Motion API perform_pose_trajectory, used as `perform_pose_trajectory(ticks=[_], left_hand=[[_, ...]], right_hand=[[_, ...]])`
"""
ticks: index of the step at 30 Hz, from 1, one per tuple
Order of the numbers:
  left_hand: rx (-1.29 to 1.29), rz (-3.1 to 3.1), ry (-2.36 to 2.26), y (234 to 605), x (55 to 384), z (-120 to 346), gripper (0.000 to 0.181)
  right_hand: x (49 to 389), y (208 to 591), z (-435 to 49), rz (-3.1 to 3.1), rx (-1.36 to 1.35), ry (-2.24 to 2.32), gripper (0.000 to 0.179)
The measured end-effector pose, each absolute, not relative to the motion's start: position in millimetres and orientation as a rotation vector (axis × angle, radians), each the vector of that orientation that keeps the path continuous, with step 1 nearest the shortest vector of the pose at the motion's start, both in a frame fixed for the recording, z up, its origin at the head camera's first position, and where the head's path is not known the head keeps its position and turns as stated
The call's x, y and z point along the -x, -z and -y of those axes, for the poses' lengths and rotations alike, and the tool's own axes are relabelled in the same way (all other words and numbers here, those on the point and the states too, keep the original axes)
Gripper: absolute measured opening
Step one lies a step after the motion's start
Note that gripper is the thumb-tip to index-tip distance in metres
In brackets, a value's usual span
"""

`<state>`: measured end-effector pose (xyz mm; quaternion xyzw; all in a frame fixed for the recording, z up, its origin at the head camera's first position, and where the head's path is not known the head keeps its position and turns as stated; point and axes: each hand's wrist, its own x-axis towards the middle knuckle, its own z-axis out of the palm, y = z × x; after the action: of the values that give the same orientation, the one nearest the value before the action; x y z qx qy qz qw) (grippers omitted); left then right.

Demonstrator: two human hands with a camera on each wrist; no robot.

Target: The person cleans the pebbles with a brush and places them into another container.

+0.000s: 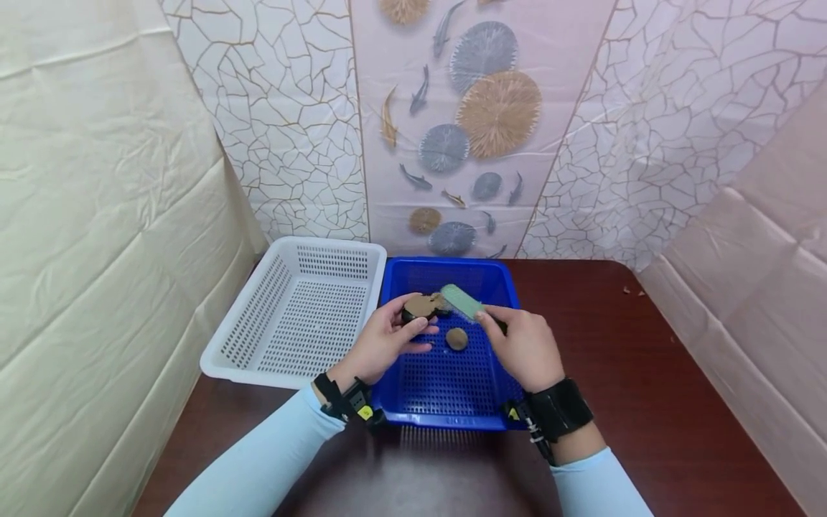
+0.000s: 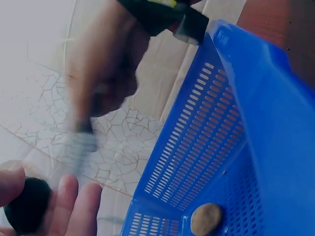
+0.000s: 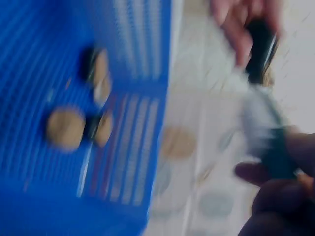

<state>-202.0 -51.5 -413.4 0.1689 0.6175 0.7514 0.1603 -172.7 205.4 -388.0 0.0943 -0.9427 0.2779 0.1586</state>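
In the head view my left hand (image 1: 388,334) holds a dark-sided piece with a rounded tan face (image 1: 420,306) over the blue basket. Its outline runs on to the right in a smaller tan part. A green brush (image 1: 460,300) with pale bristles is gripped by its handle in my right hand (image 1: 526,345), its head at the tan piece's right end. The right wrist view, blurred, has the brush bristles (image 3: 258,118) touching or close to the dark piece (image 3: 260,49). Below the hands, a round tan-faced piece (image 1: 456,339) lies in the basket.
The blue basket (image 1: 446,420) stands on a dark red-brown table (image 1: 601,323). Several more dark and tan pieces (image 3: 98,66) lie in it. A white perforated basket (image 1: 310,323) adjoins it on the left. Patterned cloth (image 1: 413,208) hangs behind.
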Motion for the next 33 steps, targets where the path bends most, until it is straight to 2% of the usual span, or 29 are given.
perform_pose_trajectory(ticks=[4, 11, 15, 18, 26, 33], left_hand=[[-0.483, -1.77, -2.165, 411, 202, 54, 0.058], [-0.494, -1.853, -2.077, 411, 203, 55, 0.053], [-0.497, -1.875, -2.082, 411, 203, 57, 0.053], [-0.499, -1.931, -2.061, 411, 203, 59, 0.053], [-0.479, -1.986, -2.032, 412, 202, 57, 0.06], [-0.513, -1.922, -2.075, 407, 197, 59, 0.061]], right_hand=[[171, 386, -209, 2.676, -0.19, -0.732, 0.037], [164, 377, -194, 2.634, -0.371, -0.863, 0.039], [169, 380, -200, 2.707, -0.251, -0.663, 0.038], [167, 378, -206, 2.686, -0.206, -0.675, 0.038], [165, 375, -189, 2.642, -0.412, -0.921, 0.036], [168, 382, -193, 2.738, -0.232, -0.707, 0.037]])
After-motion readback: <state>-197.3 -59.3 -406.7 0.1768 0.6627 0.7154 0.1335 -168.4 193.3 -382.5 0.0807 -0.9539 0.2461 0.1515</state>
